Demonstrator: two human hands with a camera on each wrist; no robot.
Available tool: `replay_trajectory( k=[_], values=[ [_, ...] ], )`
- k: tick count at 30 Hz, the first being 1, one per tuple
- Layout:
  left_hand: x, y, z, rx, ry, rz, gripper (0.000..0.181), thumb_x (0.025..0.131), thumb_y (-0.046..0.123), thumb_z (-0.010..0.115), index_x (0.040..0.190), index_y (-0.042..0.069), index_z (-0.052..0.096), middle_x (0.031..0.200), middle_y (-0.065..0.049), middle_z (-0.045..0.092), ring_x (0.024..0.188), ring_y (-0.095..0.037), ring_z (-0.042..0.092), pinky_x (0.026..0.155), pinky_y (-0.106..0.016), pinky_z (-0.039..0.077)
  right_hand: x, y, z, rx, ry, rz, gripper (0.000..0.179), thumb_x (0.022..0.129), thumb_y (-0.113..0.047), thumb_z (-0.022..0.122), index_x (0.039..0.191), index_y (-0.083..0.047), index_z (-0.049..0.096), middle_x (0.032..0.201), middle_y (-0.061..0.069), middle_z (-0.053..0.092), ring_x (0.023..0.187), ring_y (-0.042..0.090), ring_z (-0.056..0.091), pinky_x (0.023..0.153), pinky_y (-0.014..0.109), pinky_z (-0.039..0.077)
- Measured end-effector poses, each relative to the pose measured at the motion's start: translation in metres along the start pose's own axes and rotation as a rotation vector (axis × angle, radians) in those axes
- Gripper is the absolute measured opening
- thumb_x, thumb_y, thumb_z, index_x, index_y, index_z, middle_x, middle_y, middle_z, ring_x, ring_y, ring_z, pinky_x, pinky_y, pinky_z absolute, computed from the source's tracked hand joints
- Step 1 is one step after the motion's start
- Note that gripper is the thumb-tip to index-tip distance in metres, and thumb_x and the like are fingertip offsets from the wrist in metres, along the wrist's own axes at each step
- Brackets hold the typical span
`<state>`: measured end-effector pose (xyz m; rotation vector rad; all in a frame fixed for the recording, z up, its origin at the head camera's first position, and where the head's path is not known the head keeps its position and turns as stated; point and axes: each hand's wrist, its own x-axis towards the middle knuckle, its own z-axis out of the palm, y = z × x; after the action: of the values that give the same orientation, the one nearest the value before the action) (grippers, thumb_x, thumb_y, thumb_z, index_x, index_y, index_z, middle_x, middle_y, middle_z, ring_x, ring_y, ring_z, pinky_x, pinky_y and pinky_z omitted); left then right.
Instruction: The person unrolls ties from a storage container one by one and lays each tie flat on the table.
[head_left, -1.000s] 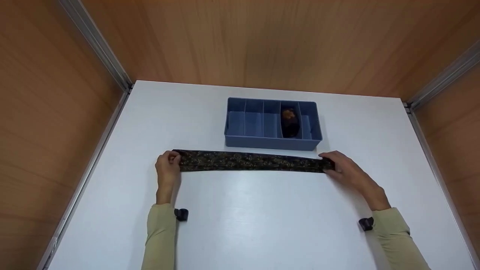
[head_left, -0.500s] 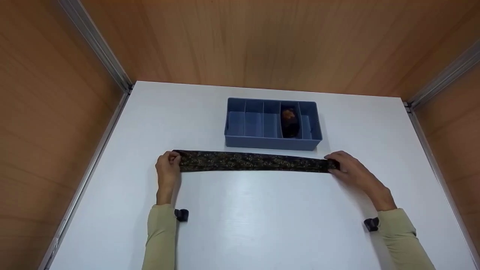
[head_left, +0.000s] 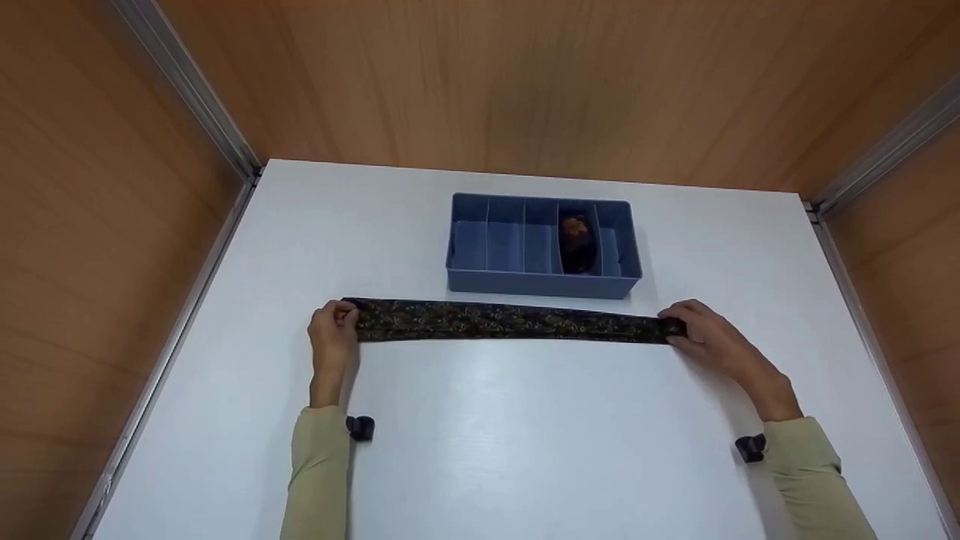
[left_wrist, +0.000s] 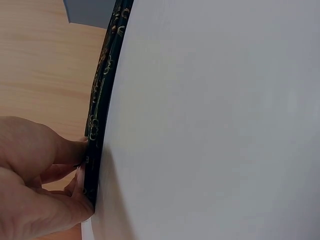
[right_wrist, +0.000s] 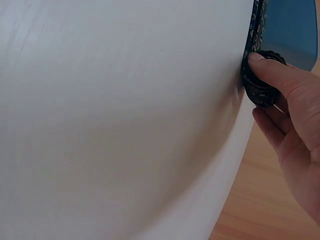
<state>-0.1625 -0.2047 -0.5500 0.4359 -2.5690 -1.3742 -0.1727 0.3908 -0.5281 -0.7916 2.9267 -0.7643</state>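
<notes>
A long dark strip of cloth (head_left: 495, 320) with a gold floral pattern lies across the white table, slightly broader at its left end. My left hand (head_left: 334, 330) pinches that left end between thumb and fingers, also seen in the left wrist view, where the cloth (left_wrist: 102, 95) shows edge-on. At the other end, my right hand (head_left: 709, 337) grips a rolled-up part. The right wrist view shows this roll (right_wrist: 265, 92) between the thumb and fingers, several layers thick. Part of the roll is hidden by the hand.
Behind the cloth stands a blue tray (head_left: 544, 283) with several compartments. A dark rolled item (head_left: 577, 244) with an orange flower sits in its second compartment from the right. Wooden panels (head_left: 480, 82) border the table at the back and sides.
My right hand has shifted a little to the right with the rolled end, so a longer flat stretch of cloth shows. My left hand has stayed in place.
</notes>
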Motion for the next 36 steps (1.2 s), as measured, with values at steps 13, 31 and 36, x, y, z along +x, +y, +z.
replay_trajectory(
  k=[13, 31, 36],
  values=[
    [0.001, 0.000, 0.000, -0.004, -0.014, -0.011, 0.014, 0.102, -0.001, 0.059, 0.111, -0.011, 0.064, 0.104, -0.023, 0.058, 0.097, -0.032, 0.056, 0.080, -0.037, 0.045, -0.007, 0.009, -0.005, 0.009, 0.026, -0.014, 0.040, 0.088, 0.005, 0.078, 0.124, -0.006, 0.068, 0.124, 0.013, 0.062, 0.114, 0.031, 0.060, 0.095, 0.013, 0.036],
    [0.002, -0.001, 0.000, -0.010, -0.006, -0.006, 0.013, 0.102, -0.002, 0.060, 0.110, -0.011, 0.065, 0.103, -0.024, 0.058, 0.096, -0.032, 0.057, 0.080, -0.037, 0.045, -0.017, 0.016, -0.010, -0.023, 0.066, -0.045, 0.043, 0.086, 0.007, 0.079, 0.125, -0.006, 0.068, 0.119, 0.013, 0.061, 0.106, 0.028, 0.060, 0.090, 0.007, 0.032],
    [0.001, -0.001, 0.001, 0.004, 0.001, 0.012, 0.012, 0.101, -0.003, 0.060, 0.108, -0.011, 0.065, 0.100, -0.023, 0.058, 0.094, -0.032, 0.057, 0.079, -0.037, 0.045, -0.021, 0.018, -0.011, -0.046, 0.073, -0.039, 0.046, 0.085, 0.008, 0.079, 0.128, -0.005, 0.066, 0.118, 0.014, 0.060, 0.103, 0.027, 0.060, 0.088, 0.016, 0.041]
  ],
)
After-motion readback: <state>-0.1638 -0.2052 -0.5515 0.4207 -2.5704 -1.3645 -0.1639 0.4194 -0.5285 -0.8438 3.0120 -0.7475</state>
